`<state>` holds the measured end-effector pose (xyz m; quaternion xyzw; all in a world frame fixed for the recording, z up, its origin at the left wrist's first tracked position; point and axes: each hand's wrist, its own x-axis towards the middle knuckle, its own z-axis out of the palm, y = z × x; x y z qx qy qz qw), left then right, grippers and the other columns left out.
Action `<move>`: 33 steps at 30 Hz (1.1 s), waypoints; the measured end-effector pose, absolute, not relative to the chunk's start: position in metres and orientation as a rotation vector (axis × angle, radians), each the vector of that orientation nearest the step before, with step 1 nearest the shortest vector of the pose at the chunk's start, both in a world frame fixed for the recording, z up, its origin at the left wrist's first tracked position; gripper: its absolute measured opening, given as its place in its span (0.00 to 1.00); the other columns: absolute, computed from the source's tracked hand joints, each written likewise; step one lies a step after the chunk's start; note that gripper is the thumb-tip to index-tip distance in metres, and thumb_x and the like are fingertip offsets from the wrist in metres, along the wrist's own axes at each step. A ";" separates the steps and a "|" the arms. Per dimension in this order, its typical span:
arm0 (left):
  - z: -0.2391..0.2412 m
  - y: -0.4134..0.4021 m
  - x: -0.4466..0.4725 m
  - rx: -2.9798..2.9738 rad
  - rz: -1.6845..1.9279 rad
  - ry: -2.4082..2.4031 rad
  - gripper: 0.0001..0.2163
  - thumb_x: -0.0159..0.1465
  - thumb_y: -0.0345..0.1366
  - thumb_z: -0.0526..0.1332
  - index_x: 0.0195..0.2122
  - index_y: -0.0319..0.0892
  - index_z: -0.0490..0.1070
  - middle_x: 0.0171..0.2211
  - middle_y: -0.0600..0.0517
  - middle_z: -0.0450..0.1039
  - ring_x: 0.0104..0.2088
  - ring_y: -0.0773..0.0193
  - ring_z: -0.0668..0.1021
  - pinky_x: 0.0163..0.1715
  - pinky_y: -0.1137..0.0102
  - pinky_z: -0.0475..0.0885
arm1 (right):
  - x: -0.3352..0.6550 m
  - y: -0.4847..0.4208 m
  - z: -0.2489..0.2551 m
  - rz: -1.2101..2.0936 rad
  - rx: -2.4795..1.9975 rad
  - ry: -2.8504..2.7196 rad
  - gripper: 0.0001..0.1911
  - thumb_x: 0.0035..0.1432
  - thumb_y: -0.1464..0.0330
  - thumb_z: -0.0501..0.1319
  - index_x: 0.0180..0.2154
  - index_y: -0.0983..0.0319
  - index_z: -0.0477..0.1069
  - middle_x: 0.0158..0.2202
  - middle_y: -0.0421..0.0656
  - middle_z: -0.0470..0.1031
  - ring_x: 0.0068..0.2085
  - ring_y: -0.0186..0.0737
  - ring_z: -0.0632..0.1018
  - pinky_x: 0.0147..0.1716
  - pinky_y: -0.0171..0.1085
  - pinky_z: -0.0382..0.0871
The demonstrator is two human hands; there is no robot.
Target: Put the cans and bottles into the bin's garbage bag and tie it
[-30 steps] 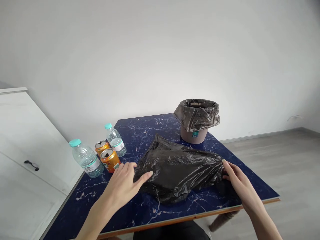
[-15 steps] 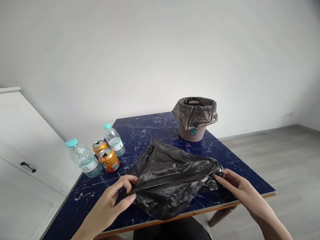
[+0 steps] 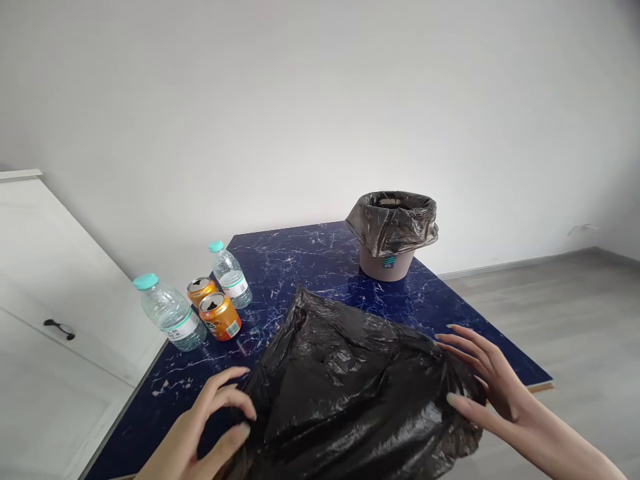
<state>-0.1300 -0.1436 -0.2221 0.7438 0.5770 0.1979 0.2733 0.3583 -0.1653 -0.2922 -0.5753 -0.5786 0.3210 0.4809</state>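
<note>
A crumpled black plastic bag [image 3: 350, 393] lies on the near part of the dark blue marbled table [image 3: 310, 260] and spills over its front edge. My left hand [image 3: 210, 420] pinches the bag's left edge between thumb and curled fingers. My right hand [image 3: 483, 383] is at the bag's right edge, thumb pressed on the plastic, the other fingers spread above it.
A small bin [image 3: 387, 257] lined with a black bag stands at the back right of the table. At the left stand two clear water bottles [image 3: 167, 313] [image 3: 229, 275] and two orange cans [image 3: 220, 317]. A white cabinet [image 3: 45, 300] flanks the table's left side.
Both hands have pulled the bag toward me over the table's front edge. It has spread wider and looms larger. My right fingers have opened out.
</note>
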 end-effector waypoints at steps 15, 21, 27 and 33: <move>-0.242 -0.043 -0.045 2.536 -0.018 1.520 0.36 0.74 0.57 0.54 0.77 0.43 0.51 0.78 0.42 0.44 0.77 0.38 0.49 0.73 0.43 0.53 | 0.324 -0.133 -0.271 0.342 -1.633 -1.544 0.33 0.65 0.44 0.61 0.66 0.49 0.67 0.69 0.49 0.67 0.66 0.63 0.73 0.58 0.59 0.77; -0.209 -0.061 -0.018 2.659 0.112 1.227 0.28 0.78 0.53 0.47 0.76 0.51 0.55 0.77 0.51 0.50 0.77 0.50 0.53 0.74 0.51 0.56 | 0.274 -0.148 -0.244 0.140 -1.451 -1.747 0.25 0.75 0.55 0.53 0.69 0.47 0.64 0.73 0.41 0.63 0.72 0.55 0.67 0.66 0.55 0.70; -0.226 -0.051 -0.019 2.438 -0.198 1.316 0.45 0.68 0.70 0.50 0.78 0.45 0.50 0.78 0.45 0.40 0.77 0.37 0.46 0.73 0.43 0.53 | 0.247 -0.132 -0.270 0.222 -1.645 -2.075 0.32 0.75 0.47 0.50 0.71 0.53 0.65 0.77 0.43 0.53 0.76 0.61 0.54 0.71 0.67 0.56; -0.274 -0.020 -0.056 2.571 0.001 1.328 0.47 0.67 0.69 0.55 0.79 0.52 0.38 0.79 0.48 0.33 0.77 0.36 0.41 0.74 0.42 0.49 | 0.257 -0.105 -0.307 0.302 -1.868 -2.118 0.45 0.70 0.38 0.46 0.75 0.57 0.55 0.78 0.48 0.45 0.77 0.63 0.46 0.72 0.68 0.47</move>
